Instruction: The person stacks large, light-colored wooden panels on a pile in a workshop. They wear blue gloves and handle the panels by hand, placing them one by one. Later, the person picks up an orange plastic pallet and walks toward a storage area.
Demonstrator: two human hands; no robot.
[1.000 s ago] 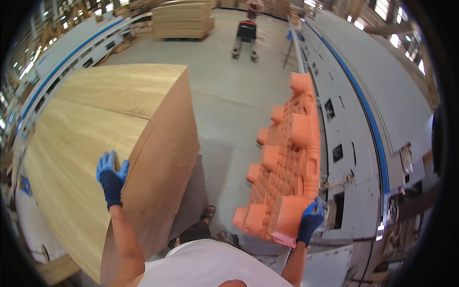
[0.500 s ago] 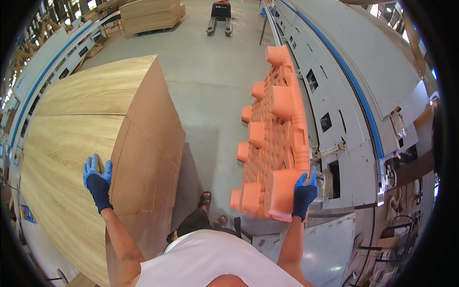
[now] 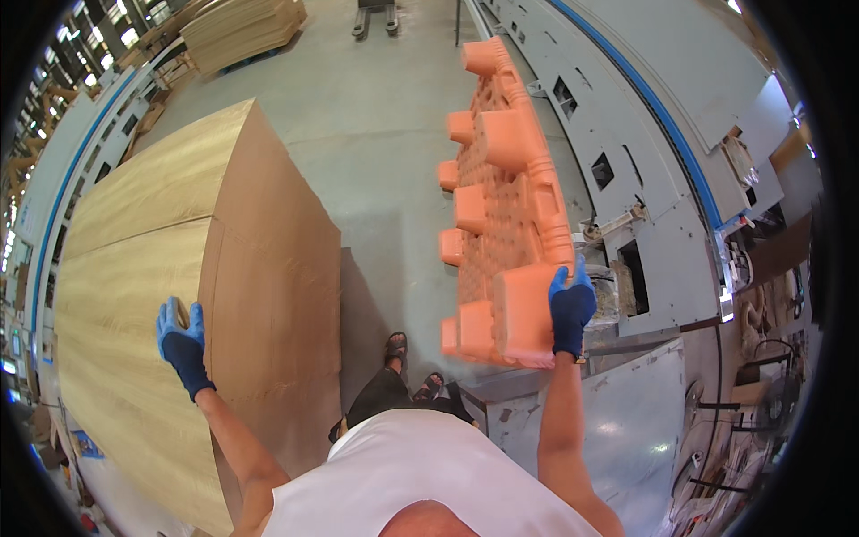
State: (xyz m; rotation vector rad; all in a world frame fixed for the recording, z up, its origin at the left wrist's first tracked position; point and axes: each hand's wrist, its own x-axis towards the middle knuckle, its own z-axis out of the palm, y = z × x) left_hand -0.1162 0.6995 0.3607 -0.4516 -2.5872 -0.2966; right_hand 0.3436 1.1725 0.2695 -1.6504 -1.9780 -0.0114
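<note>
To my left rises a tall stack of boards with a pale wood-grain top (image 3: 134, 295) and brown wrapped side. Near its edge my left hand (image 3: 182, 345), in a blue glove, lies on the top with its fingers spread. Something tan shows between thumb and fingers; whether it is an object or the board, I cannot tell. To the right, an orange plastic pallet (image 3: 501, 215) stands tilted on its edge, its blocky feet facing left. My gloved right hand (image 3: 573, 309) grips its near upper corner; the fingertips are partly hidden.
A long grey machine (image 3: 626, 179) with a blue strip runs close along the pallet's right. A metal sheet (image 3: 608, 430) lies near my right arm. Ahead are a pallet jack's forks (image 3: 376, 18) and another board stack (image 3: 242, 31). Grey floor lies between stack and pallet.
The whole view has shifted, bringing the pallet and my right hand higher in the picture. My feet show more fully. The left hand stays on the board stack, the right on the pallet.
</note>
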